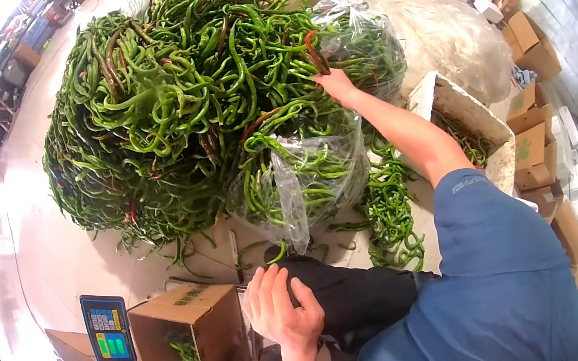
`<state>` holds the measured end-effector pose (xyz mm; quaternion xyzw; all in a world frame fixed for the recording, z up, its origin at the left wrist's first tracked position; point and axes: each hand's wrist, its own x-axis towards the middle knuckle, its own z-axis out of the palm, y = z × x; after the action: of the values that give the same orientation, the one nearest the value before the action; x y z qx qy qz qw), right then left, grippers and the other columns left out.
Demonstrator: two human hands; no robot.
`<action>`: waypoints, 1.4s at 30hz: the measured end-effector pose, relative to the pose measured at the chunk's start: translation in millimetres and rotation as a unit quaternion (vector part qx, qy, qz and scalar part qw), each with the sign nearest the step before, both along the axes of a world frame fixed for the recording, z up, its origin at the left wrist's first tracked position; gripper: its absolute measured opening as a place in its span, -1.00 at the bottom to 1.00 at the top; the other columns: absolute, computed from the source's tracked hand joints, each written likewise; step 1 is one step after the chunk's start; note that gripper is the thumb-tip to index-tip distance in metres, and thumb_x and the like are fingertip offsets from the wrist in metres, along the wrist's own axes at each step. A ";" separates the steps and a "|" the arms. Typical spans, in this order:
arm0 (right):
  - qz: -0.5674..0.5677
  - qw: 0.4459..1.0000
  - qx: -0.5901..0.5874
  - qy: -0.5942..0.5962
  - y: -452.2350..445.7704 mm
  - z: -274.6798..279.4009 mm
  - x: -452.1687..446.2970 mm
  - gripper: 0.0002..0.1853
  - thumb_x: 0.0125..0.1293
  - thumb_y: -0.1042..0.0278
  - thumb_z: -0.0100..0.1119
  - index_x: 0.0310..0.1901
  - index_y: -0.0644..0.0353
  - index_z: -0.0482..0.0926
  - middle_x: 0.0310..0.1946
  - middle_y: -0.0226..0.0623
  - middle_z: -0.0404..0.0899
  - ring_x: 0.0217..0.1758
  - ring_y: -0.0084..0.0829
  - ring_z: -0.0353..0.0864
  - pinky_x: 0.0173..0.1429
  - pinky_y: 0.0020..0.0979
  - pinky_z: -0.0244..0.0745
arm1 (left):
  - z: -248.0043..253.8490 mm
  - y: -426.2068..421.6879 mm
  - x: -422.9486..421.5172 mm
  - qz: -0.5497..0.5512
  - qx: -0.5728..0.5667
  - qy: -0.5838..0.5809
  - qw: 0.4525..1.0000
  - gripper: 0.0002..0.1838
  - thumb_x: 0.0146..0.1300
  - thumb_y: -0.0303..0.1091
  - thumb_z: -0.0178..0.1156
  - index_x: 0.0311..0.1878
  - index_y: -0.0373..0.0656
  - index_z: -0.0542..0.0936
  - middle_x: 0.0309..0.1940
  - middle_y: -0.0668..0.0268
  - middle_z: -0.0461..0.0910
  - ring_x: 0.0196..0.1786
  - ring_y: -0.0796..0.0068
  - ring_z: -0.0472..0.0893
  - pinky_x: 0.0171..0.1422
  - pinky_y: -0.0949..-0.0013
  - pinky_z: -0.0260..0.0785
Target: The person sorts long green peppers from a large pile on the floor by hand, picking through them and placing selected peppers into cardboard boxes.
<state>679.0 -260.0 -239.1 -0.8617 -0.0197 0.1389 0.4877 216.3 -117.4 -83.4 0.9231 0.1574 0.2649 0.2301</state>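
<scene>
A large heap of long green chili peppers [162, 110] fills the floor in front of me, with some red and dark brown ones mixed in. My right hand [336, 87] is stretched out to the heap's right side, its fingers closed around a dark red chili pepper [316, 55] that sticks up above them. My left hand [284, 311] hangs over my lap with fingers extended, holding nothing. Between the hands sits a clear plastic bag [298, 187] of green peppers. Left of my left hand stands an open cardboard box [181, 313] with a few green peppers inside.
A scale display [107, 329] with green digits stands beside the box. Another clear bag of peppers [362, 46] is behind my right hand. Loose peppers [391, 209] lie on the floor near a white bin [471, 104]. Cardboard boxes [534, 147] line the right side.
</scene>
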 end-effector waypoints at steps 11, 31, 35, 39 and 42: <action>0.103 0.976 -0.106 -0.162 4.3 23.0 3.1 -0.64 0.33 0.14 0.13 -0.12 0.34 0.59 -0.30 0.16 0.66 -0.17 0.14 0.66 -0.01 -0.03 0.54 | 0.3 1.8 -6.3 0.007 0.004 0.004 1.000 -0.79 0.16 -0.46 0.24 -0.14 -0.28 0.68 -0.08 0.15 0.71 0.10 0.04 0.65 0.27 0.08 0.39; 0.143 0.948 -0.168 -0.231 -60.4 64.7 -16.9 -0.67 0.34 0.13 0.16 -0.07 0.21 0.63 -0.34 0.04 0.67 -0.20 0.04 0.66 -0.07 -0.10 0.52 | -2.6 4.1 -12.0 0.018 0.000 0.000 1.000 -0.79 0.12 -0.44 0.27 -0.15 -0.24 0.68 -0.07 0.18 0.70 0.11 0.08 0.64 0.30 0.06 0.37; 0.170 0.950 -0.146 -0.216 -57.4 75.4 -42.2 -0.67 0.33 0.06 0.16 -0.10 0.14 0.66 -0.30 -0.02 0.69 -0.18 0.03 0.67 -0.08 -0.12 0.52 | 1.4 -1.2 -4.2 0.006 -0.003 -0.009 1.000 -0.79 0.14 -0.47 0.25 -0.14 -0.26 0.68 -0.08 0.15 0.71 0.10 0.04 0.64 0.28 0.07 0.38; 0.179 0.932 -0.248 -0.196 -49.7 100.6 -69.0 -0.63 0.29 -0.02 0.18 -0.09 0.10 0.67 -0.27 -0.05 0.71 -0.14 -0.01 0.69 -0.01 -0.10 0.54 | 1.1 -2.3 -3.9 0.005 0.004 -0.007 1.000 -0.79 0.14 -0.47 0.25 -0.14 -0.26 0.68 -0.08 0.15 0.71 0.11 0.04 0.64 0.28 0.07 0.38; 0.164 0.926 -0.290 -0.177 -45.1 96.4 -65.4 -0.59 0.26 -0.08 0.19 -0.08 0.08 0.67 -0.26 -0.07 0.72 -0.13 -0.03 0.70 0.02 -0.09 0.55 | -1.2 -0.9 -7.4 0.008 0.006 -0.012 1.000 -0.79 0.15 -0.46 0.25 -0.14 -0.25 0.69 -0.07 0.16 0.71 0.11 0.04 0.64 0.28 0.08 0.37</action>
<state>613.6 -305.1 -142.7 -0.9607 -0.2059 0.0621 0.1756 208.8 -118.3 -84.6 0.9196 0.1609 0.2792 0.2247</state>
